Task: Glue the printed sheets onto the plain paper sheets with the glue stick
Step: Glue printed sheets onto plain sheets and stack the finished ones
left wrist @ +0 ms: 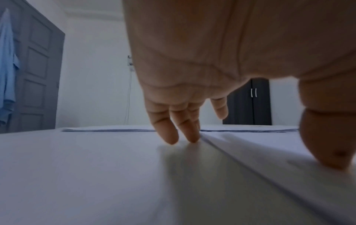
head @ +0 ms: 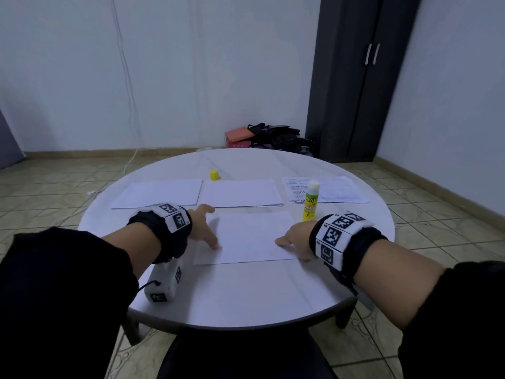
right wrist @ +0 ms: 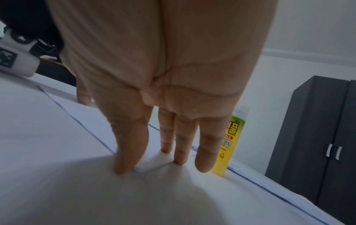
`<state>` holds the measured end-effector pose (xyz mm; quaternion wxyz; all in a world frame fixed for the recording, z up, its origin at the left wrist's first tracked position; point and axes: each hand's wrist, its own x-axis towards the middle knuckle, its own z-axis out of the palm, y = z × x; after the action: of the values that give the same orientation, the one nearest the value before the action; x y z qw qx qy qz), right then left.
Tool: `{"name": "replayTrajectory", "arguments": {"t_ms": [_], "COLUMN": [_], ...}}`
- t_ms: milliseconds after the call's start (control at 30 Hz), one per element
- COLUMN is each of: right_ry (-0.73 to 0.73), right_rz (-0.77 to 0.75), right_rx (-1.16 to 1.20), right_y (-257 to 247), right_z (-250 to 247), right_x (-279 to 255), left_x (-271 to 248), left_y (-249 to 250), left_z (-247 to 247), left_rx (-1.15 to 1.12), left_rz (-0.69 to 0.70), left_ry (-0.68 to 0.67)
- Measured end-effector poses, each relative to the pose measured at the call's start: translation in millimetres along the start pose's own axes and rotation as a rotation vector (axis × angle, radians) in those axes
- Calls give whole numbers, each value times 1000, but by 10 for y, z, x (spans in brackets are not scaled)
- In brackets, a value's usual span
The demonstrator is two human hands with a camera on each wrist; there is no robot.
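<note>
A: The sheet (head: 247,236) lies flat at the near middle of the round table (head: 246,296), white face up, with the person's hands at its two short edges.

B: And the fingers?

A: The left hand (head: 203,224) has straight, slightly spread fingers (left wrist: 169,129); its thumb presses on the paper's left margin and the other tips touch the tabletop just beside the edge. The right hand (head: 293,240) likewise keeps its fingers (right wrist: 131,144) straight and a little apart, tips pressing at the sheet's right border. Neither pinches anything.

B: So which step is this?

A: It looks like smoothing or squaring a sheet, either pressing down a pasted one or setting one ready. Whether print lies beneath cannot be told.

B: Where is the glue?

A: The glue stick (head: 310,201) stands upright and uncapped just beyond the right hand; its yellow cap (head: 214,175) sits well apart, further back. Two white stacks (head: 240,193) lie behind, and the printed sheets (head: 328,190) at the far right.

B: Next move?

A: Probably the right hand lifts off and reaches for the stick or a printed page, while the left keeps the paper from sliding.
</note>
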<state>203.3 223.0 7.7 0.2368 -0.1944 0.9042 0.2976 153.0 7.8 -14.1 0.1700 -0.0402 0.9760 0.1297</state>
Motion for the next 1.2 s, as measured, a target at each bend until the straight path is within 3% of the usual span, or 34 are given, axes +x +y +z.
{"name": "replayTrajectory", "arguments": {"t_ms": [333,533,633,733,967,1200], "right_ry": [39,119,77,154,115,118], "right_rz": [-21,5,10,67,188,198], "right_rx": [-38,166,296,375,348,367], "right_y": [-13,66,109,116,71,57], "right_z": [26,21,-8,-71,-194,-213], "right_x": [-18,85,179,209,343,343], "left_x": [59,174,211,257,316,335], "left_y": [201,139,127,107,119,160], "left_z": [-106,-171,-183,-168,-182,-211], "left_rx": [356,358,353,329,301,352], "left_rz": [13,-9,-14,-15,-37,-30], "left_ry": [-61,-66,-70,-50,-71,-105]}}
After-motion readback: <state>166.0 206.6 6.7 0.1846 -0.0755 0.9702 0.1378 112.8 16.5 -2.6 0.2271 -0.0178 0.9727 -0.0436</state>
